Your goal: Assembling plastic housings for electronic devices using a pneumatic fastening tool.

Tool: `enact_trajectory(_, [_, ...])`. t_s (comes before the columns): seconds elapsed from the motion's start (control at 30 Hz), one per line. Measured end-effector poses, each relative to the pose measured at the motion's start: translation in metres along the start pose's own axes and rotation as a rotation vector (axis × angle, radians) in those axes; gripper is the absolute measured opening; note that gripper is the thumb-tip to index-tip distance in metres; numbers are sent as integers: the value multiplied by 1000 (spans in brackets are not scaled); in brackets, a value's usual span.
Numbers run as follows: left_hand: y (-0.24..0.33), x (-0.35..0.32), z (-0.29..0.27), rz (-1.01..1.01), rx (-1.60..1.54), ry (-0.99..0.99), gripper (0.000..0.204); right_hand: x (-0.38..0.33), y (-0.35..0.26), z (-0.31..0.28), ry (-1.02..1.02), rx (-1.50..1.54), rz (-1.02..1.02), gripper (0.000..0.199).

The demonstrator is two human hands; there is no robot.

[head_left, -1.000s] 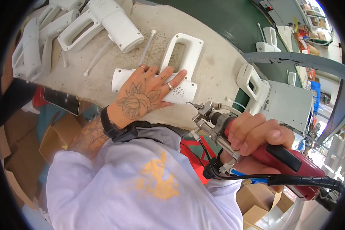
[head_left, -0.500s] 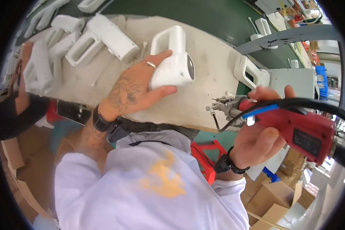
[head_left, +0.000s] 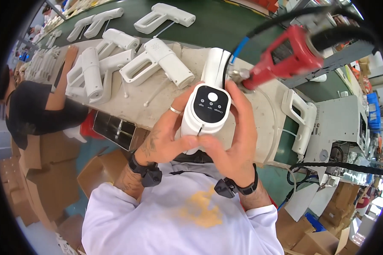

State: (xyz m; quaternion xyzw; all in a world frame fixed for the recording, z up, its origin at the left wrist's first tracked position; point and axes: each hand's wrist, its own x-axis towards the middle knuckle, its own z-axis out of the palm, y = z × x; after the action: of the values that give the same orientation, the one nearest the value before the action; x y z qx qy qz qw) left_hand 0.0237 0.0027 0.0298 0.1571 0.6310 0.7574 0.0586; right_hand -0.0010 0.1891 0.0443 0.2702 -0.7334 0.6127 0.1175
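At the far left a co-worker in a black shirt [head_left: 27,108] leans toward the bench [head_left: 259,114], one arm stretched onto it. Next to that arm lie white gun-shaped housings: four or so in a cluster [head_left: 115,59], two more beyond them on the green belt [head_left: 225,23], and a row of further ones at the upper left, too small to count. Two thin white sticks [head_left: 157,91] rest on the bench beside the cluster.

In the middle, one white handheld device [head_left: 206,104] is held up close over the bench edge, its dark oval button panel facing the camera. The left hand [head_left: 166,136], ring on one finger, wraps its lower left side, thumb across the front. The right hand [head_left: 236,140] cups the right side, fingers curled up along the body. Both wrists wear black bands.

Right of them one red power screwdriver [head_left: 287,55] hangs on its cables, its tip near the device. One more white housing [head_left: 302,121] lies at the bench's right end.
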Motion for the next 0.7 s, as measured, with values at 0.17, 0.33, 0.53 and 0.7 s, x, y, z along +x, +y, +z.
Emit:
enact_trajectory(0.17, [1, -18, -9, -31, -87, 48, 91, 7, 0, 7, -138, -61, 6, 86])
enact_trajectory(0.33, [-10, -30, -8, -76, -157, 57, 93, 0, -8, 15, -77, 71, 81, 79])
enact_trajectory(0.53, [-23, -34, -7, -126, -187, 41, 96, -7, -10, 17, 19, 30, 90, 76])
enact_trajectory(0.7, [-34, -36, -8, -104, -112, 28, 93, -14, -7, 16, -5, 49, 92, 82])
